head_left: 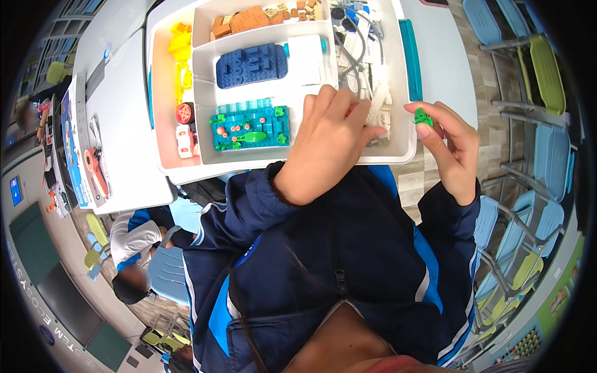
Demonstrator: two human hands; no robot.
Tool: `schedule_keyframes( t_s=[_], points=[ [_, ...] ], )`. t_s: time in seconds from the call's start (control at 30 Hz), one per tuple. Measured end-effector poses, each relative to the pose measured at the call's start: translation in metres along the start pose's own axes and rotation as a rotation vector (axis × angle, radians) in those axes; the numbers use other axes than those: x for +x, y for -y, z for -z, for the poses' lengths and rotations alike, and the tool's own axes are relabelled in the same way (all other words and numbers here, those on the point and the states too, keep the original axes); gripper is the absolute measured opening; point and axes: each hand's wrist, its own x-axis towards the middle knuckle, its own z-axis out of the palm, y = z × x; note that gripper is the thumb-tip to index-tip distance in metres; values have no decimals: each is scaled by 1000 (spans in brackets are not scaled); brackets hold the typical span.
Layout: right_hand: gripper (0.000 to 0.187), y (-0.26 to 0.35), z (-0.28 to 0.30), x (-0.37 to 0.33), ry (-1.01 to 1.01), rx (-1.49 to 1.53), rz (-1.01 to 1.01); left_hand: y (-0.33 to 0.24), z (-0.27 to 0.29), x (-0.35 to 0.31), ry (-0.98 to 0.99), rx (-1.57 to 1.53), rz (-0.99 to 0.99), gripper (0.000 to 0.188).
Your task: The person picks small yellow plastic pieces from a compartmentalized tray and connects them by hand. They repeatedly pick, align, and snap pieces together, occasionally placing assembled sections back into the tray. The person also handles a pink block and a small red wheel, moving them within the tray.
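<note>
My right hand (pixel 453 146) pinches a small green toy-brick piece (pixel 422 116) between thumb and fingertips, just beyond the right rim of the white sorting tray (pixel 283 160). Over the tray's right side, my left hand (pixel 324 140) has its fingers curled downward beside the pale bricks (pixel 380 109). A speck of red shows between those fingers, but what they hold is mostly hidden. Left of this hand lies a teal brick plate (pixel 244 126) dressed with green leaf pieces and small coral-coloured pieces. Behind it rests a dark blue studded plate (pixel 252 65).
Yellow bricks (pixel 181 46) and a red wheel piece (pixel 185 113) fill the left compartment. Brown bricks (pixel 252 20) lie at the back, grey cables (pixel 353 53) at back right. Orange-handled scissors (pixel 94 171) lie on the left table. A person (pixel 140 248) sits at lower left; chairs (pixel 550 158) stand right.
</note>
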Motion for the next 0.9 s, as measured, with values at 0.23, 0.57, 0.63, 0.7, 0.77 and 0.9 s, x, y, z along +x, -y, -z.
schedule_keyframes(
  t_s=[0.23, 0.57, 0.63, 0.7, 0.77, 0.9],
  points=[
    [30, 15, -22, -7, -108, -179, 328, -9, 35, -8, 143, -745, 247, 38],
    [22, 24, -46, -11, -104, -45, 407, -2, 40, -24, -13, -465, 15, 22],
    [21, 21, -48, -7, -144, -26, 412, 2, 34, -25, -88, -401, -84, 21],
    [21, 25, -52, -5, -142, -6, 418, 5, 31, -26, -156, -343, -159, 21],
    [23, 23, -52, -2, -131, 38, 415, 7, 29, -27, -252, -281, -229, 22],
    [23, 29, -55, 2, 12, 396, 210, 15, 39, -30, -378, -174, -335, 27]
  ],
)
